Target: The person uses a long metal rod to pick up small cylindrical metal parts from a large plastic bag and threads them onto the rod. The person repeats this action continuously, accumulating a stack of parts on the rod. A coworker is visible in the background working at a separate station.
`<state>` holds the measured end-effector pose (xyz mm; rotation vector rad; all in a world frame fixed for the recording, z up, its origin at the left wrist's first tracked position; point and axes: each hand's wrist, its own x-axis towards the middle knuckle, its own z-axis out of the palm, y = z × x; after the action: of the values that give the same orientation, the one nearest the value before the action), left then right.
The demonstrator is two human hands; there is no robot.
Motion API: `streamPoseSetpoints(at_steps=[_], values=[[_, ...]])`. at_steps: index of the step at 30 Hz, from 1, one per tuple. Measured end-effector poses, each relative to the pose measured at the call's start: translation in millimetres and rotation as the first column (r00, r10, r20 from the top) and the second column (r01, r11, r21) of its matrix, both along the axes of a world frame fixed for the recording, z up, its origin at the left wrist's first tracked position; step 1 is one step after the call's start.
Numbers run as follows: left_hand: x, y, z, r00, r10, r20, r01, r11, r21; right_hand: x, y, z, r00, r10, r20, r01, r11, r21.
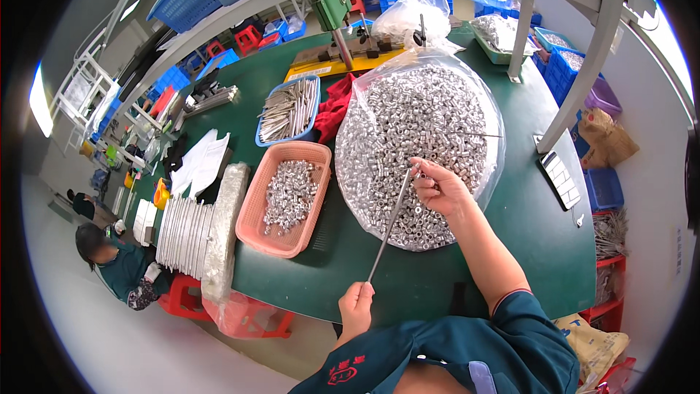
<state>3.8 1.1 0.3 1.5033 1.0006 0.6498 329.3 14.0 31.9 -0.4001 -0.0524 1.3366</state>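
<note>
My left hand [356, 305] is closed round the lower end of a thin metal rod [386, 241], which slants up and away over the green table. At the rod's far end, my right hand [442, 188] pinches a small metal ring [415, 168] between thumb and fingertips; the fingers partly hide it. Both the rod's tip and my right hand are above a large clear plastic bag [348, 201], spread wide and heaped with small silvery metal rings [426, 113]. To the left, a pink plastic basket [249, 208] holds more of these small metal pieces [290, 193].
A blue tray of metal rods [289, 109] and a red cloth [335, 106] lie beyond the basket. Long rods [186, 237] are stacked at the left edge. A green press [334, 11] stands at the back. A shelf post [583, 66] rises at right. Another person [120, 266] sits far left.
</note>
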Motion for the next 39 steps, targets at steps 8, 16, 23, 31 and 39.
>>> streamPoseSetpoints(at_steps=[8,16,23,31,39], values=[[1,-1,-1,1.0,-0.009,-0.015,0.01,0.999,0.037,1,0,-6,0.992,0.056,-0.111,-0.054,0.998,0.023],[6,0,3,0.999,-0.033,-0.043,0.037,0.996,0.083,-7,-2,9,0.995,-0.039,-0.091,0.022,0.983,-0.18],[4,0,1,0.998,-0.029,-0.062,0.035,0.995,0.097,-15,-2,12,0.999,-0.012,0.041,0.019,0.985,-0.169],[7,-1,-2,0.998,-0.012,-0.067,0.022,0.988,0.151,-28,4,8,0.966,-0.156,0.206,0.184,0.975,-0.124],[7,-5,-4,0.992,0.015,-0.124,0.014,0.974,0.225,-43,7,16,0.934,-0.26,0.244,0.297,0.947,-0.126]])
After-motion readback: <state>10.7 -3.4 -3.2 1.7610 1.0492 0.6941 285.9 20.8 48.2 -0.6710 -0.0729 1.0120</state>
